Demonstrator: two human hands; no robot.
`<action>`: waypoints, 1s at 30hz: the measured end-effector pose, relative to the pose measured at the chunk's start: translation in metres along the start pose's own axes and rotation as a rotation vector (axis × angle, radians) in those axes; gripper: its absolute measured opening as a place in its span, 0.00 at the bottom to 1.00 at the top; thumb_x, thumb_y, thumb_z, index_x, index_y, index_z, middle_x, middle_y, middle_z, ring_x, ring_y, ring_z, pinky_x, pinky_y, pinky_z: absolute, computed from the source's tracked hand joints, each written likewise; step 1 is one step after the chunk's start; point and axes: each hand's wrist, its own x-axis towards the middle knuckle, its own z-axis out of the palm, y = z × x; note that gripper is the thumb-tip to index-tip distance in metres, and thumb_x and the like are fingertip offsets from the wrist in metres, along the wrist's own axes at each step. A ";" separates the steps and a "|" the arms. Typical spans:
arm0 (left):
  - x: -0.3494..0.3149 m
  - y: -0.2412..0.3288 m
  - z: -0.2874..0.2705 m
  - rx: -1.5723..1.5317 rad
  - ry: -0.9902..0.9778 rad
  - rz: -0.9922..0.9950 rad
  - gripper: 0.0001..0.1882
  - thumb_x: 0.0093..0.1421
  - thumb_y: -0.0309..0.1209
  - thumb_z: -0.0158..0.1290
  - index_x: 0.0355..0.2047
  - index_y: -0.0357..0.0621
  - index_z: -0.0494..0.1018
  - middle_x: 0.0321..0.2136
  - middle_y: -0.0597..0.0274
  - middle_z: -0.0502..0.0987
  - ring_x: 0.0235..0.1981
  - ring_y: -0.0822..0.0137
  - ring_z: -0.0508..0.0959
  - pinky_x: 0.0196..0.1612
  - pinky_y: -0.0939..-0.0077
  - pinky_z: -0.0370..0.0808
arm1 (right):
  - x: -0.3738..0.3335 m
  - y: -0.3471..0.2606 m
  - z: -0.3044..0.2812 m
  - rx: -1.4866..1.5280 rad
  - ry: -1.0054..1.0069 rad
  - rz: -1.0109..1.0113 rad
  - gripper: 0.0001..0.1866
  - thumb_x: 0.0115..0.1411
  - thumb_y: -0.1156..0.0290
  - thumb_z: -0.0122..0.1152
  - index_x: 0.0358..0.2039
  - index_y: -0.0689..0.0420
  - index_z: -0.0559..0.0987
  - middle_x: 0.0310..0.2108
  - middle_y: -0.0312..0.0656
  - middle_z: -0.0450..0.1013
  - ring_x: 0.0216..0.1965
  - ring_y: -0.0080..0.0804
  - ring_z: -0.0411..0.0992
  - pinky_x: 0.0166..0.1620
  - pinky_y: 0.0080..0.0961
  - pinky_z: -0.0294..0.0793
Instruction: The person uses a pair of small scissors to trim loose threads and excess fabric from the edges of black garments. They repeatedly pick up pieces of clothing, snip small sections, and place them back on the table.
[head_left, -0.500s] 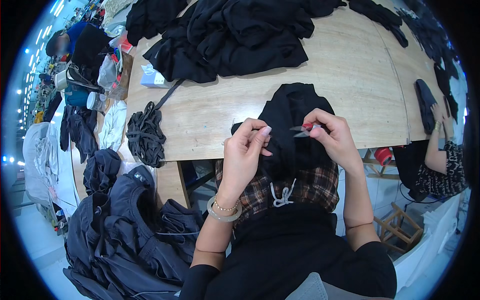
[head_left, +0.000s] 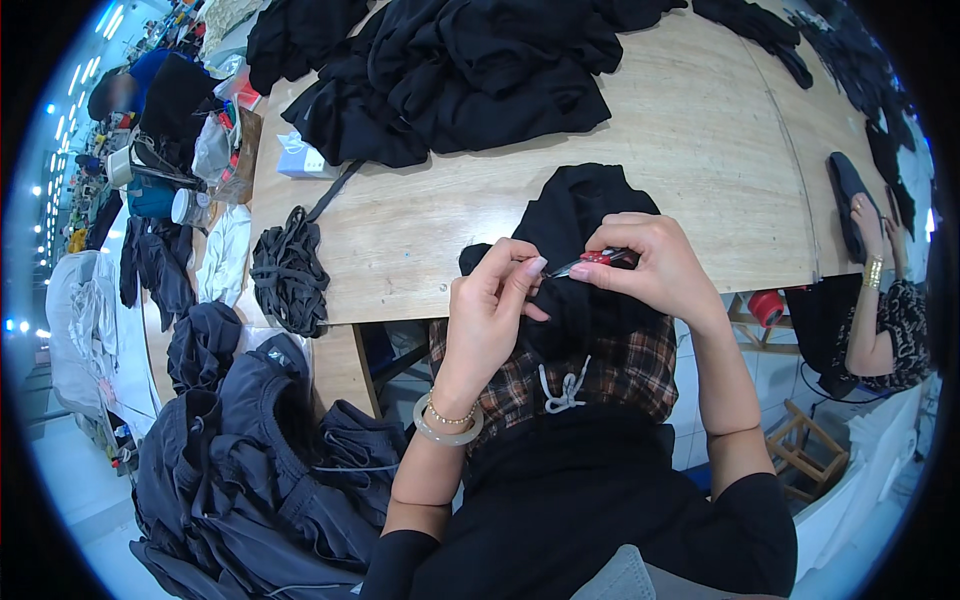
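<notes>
A black garment (head_left: 585, 195) lies over the table's front edge and hangs down across my lap. Above it, my right hand (head_left: 655, 262) is closed round a pair of small thread snips (head_left: 612, 258) with red handles. Their pointed metal blades reach left to the fingertips of my left hand (head_left: 497, 290). That hand pinches, thumb against forefinger; what sits between those fingertips is too small to make out.
Black garments (head_left: 480, 80) are heaped on the wooden table (head_left: 690, 130). A tissue box (head_left: 303, 158) and a bundle of dark strips (head_left: 290, 270) lie at the left. Dark clothes (head_left: 240, 470) pile up beside me. At the right, another person's hand (head_left: 868, 225) touches dark cloth.
My right hand has moved left with the snips, bringing the blades up to my left fingertips. The left hand has barely shifted. At the right, the other person's arm has moved slightly.
</notes>
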 end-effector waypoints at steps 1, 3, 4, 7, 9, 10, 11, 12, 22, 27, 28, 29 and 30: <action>0.000 -0.001 0.001 -0.007 0.011 0.011 0.07 0.70 0.27 0.52 0.41 0.36 0.76 0.24 0.65 0.75 0.26 0.79 0.75 0.27 0.80 0.82 | 0.001 -0.001 -0.001 0.007 -0.024 0.010 0.20 0.54 0.55 0.73 0.26 0.62 0.83 0.21 0.40 0.75 0.22 0.31 0.72 0.26 0.26 0.67; 0.000 -0.003 0.001 -0.011 0.019 0.024 0.06 0.69 0.27 0.53 0.40 0.36 0.77 0.23 0.65 0.76 0.26 0.80 0.76 0.28 0.78 0.84 | 0.003 -0.002 -0.002 0.015 -0.053 0.008 0.18 0.53 0.57 0.74 0.26 0.62 0.83 0.21 0.40 0.75 0.22 0.30 0.71 0.27 0.26 0.66; 0.000 -0.003 0.002 -0.007 0.016 0.025 0.06 0.69 0.27 0.53 0.40 0.36 0.77 0.22 0.65 0.76 0.26 0.80 0.76 0.28 0.78 0.84 | 0.004 -0.002 -0.002 0.015 -0.058 -0.003 0.17 0.53 0.59 0.74 0.26 0.61 0.82 0.21 0.39 0.74 0.23 0.29 0.70 0.27 0.25 0.65; 0.000 -0.004 0.002 0.007 0.009 0.028 0.06 0.69 0.27 0.53 0.41 0.36 0.77 0.22 0.66 0.75 0.26 0.80 0.76 0.28 0.78 0.84 | 0.005 0.000 -0.001 0.033 -0.067 -0.042 0.16 0.52 0.60 0.75 0.26 0.61 0.82 0.21 0.38 0.73 0.23 0.28 0.69 0.27 0.25 0.64; -0.001 -0.004 0.002 0.012 0.005 0.032 0.07 0.69 0.27 0.53 0.41 0.36 0.77 0.21 0.66 0.75 0.25 0.80 0.76 0.28 0.78 0.83 | 0.005 0.000 0.000 0.034 -0.070 -0.054 0.16 0.52 0.60 0.75 0.26 0.61 0.82 0.20 0.39 0.73 0.23 0.29 0.69 0.27 0.26 0.65; -0.001 -0.003 0.002 0.013 0.002 0.035 0.07 0.69 0.26 0.53 0.41 0.36 0.77 0.21 0.65 0.75 0.25 0.80 0.76 0.28 0.78 0.83 | 0.005 -0.001 0.000 0.026 -0.073 -0.052 0.16 0.52 0.60 0.75 0.26 0.61 0.82 0.20 0.39 0.73 0.24 0.30 0.69 0.28 0.26 0.65; -0.001 -0.003 0.002 0.013 0.000 0.038 0.07 0.69 0.26 0.53 0.41 0.36 0.77 0.21 0.65 0.75 0.25 0.80 0.76 0.28 0.78 0.83 | 0.006 -0.001 0.000 0.018 -0.075 -0.050 0.16 0.52 0.60 0.75 0.26 0.61 0.82 0.20 0.39 0.72 0.24 0.30 0.69 0.28 0.26 0.65; -0.001 -0.002 0.002 0.024 -0.002 0.034 0.07 0.69 0.26 0.53 0.41 0.36 0.77 0.20 0.65 0.75 0.25 0.80 0.76 0.28 0.78 0.83 | 0.006 -0.002 0.000 0.004 -0.077 -0.064 0.16 0.52 0.60 0.75 0.26 0.61 0.82 0.20 0.39 0.73 0.24 0.30 0.69 0.28 0.26 0.65; -0.001 -0.006 0.000 0.048 0.011 0.037 0.07 0.70 0.27 0.52 0.41 0.35 0.76 0.22 0.63 0.77 0.26 0.78 0.79 0.28 0.79 0.83 | 0.009 -0.005 0.000 -0.118 -0.087 -0.135 0.17 0.52 0.60 0.74 0.26 0.61 0.81 0.22 0.39 0.74 0.25 0.30 0.70 0.29 0.27 0.66; 0.004 -0.009 -0.010 -0.142 0.037 -0.085 0.09 0.74 0.31 0.47 0.44 0.37 0.69 0.30 0.58 0.80 0.35 0.71 0.83 0.33 0.78 0.83 | 0.004 -0.001 -0.002 0.003 -0.006 0.022 0.16 0.54 0.60 0.73 0.27 0.61 0.82 0.22 0.39 0.74 0.23 0.26 0.70 0.27 0.24 0.65; 0.004 -0.012 -0.011 -0.186 0.047 -0.079 0.08 0.73 0.31 0.48 0.44 0.37 0.70 0.31 0.57 0.80 0.35 0.72 0.83 0.34 0.78 0.84 | 0.003 0.000 -0.001 0.034 0.027 0.052 0.18 0.55 0.58 0.73 0.27 0.61 0.82 0.22 0.39 0.74 0.22 0.27 0.69 0.27 0.24 0.65; 0.005 -0.014 -0.012 -0.230 0.057 -0.074 0.08 0.72 0.30 0.49 0.45 0.37 0.70 0.32 0.56 0.81 0.35 0.72 0.82 0.34 0.78 0.84 | 0.002 0.001 -0.001 0.066 0.061 0.082 0.19 0.55 0.55 0.73 0.27 0.61 0.82 0.22 0.39 0.74 0.21 0.27 0.69 0.27 0.24 0.65; 0.006 -0.015 -0.012 -0.274 0.065 -0.069 0.08 0.72 0.29 0.51 0.45 0.37 0.71 0.33 0.55 0.81 0.36 0.73 0.82 0.35 0.78 0.84 | 0.001 0.002 -0.001 0.083 0.062 0.112 0.19 0.55 0.56 0.73 0.28 0.61 0.82 0.22 0.39 0.74 0.21 0.26 0.69 0.27 0.24 0.65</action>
